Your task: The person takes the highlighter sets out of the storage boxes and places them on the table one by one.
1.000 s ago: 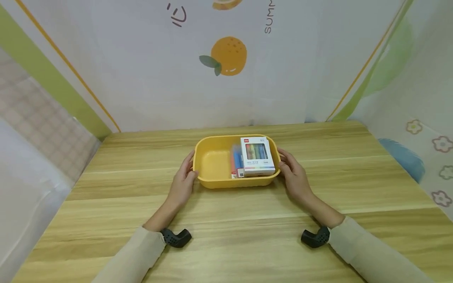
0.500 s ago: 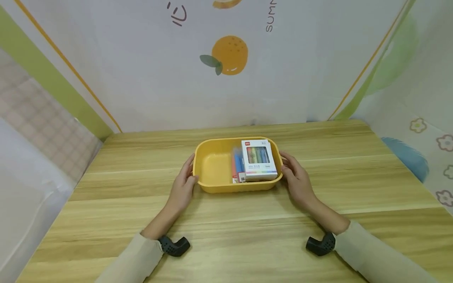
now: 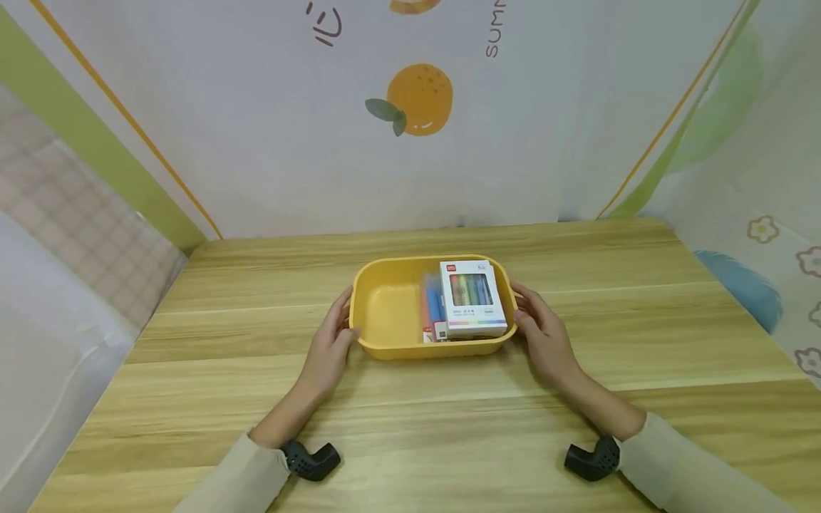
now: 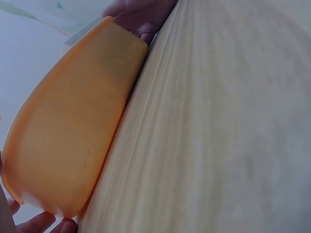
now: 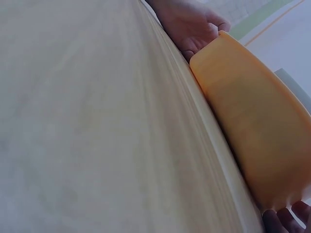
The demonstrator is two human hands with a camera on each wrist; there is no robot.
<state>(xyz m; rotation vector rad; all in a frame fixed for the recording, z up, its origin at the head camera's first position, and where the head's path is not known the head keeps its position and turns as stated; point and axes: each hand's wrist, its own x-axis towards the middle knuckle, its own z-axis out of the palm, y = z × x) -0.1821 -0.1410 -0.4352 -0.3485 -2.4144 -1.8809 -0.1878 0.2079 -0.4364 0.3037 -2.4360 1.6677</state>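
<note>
Your left hand (image 3: 330, 342) and right hand (image 3: 541, 335) grasp the yellow tray (image 3: 391, 306) ends on the wooden table (image 3: 256, 399), fruit-print backdrop (image 3: 417, 100) behind.

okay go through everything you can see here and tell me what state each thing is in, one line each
Yellow tray: upright on the table, open-topped, left half bare, held at both ends.
White marker box: lying flat in the tray's right half, coloured markers showing through its window.
Loose pens: lying in the tray beside the box.
Left hand: grips the tray's left end.
Right hand: grips the tray's right end.
Wooden table: bears the tray.
</note>
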